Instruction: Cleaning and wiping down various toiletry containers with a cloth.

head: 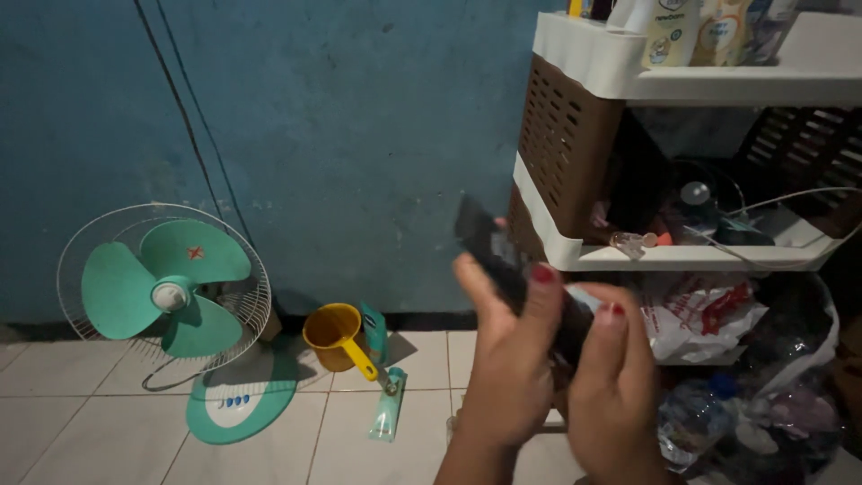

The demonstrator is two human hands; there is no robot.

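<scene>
Two hands, left hand (pixel 507 359) and right hand (pixel 615 386), grip closed round black remote (pixel 503 260), pale bottles (pixel 691 31) on shelf (pixel 718 85)

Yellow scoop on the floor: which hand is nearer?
Left. The left hand is just right of the yellow scoop, holding a dark slim object; the right hand grips it farther right.

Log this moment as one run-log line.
left hand: holds dark slim object | right hand: holds same object | nearby: green fan, yellow scoop, shelf rack
</scene>
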